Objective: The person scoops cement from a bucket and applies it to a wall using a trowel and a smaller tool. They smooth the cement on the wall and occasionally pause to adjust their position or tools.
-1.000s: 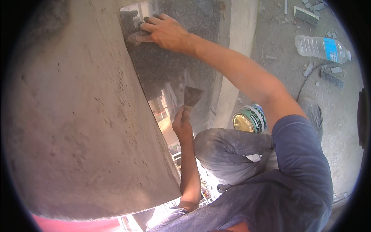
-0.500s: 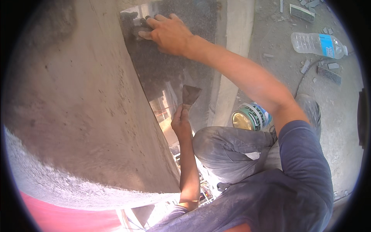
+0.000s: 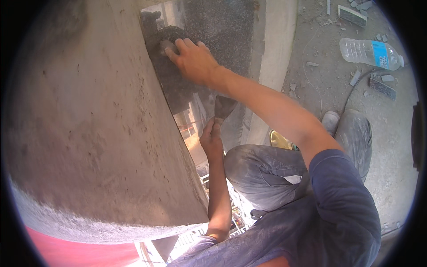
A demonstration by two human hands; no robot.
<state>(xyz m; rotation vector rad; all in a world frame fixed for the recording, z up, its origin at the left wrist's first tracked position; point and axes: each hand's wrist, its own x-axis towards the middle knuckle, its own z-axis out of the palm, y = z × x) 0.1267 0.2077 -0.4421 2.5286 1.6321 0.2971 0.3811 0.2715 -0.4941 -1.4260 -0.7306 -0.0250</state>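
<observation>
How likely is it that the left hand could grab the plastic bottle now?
Probably not: the left hand holds a scraper, and in this view the right forearm crosses between it and the plastic bottle, which lies off to the right on the floor.

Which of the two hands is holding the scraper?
The left hand, lower in the picture: it grips the scraper by the handle, while the right hand, farther up, is at the dark slab.

Bottle label point(image 3: 380, 54): blue, pale print, well right of the right hand point(image 3: 194, 61).
Can point(image 3: 279, 140): below-right of it, nothing readable.
</observation>
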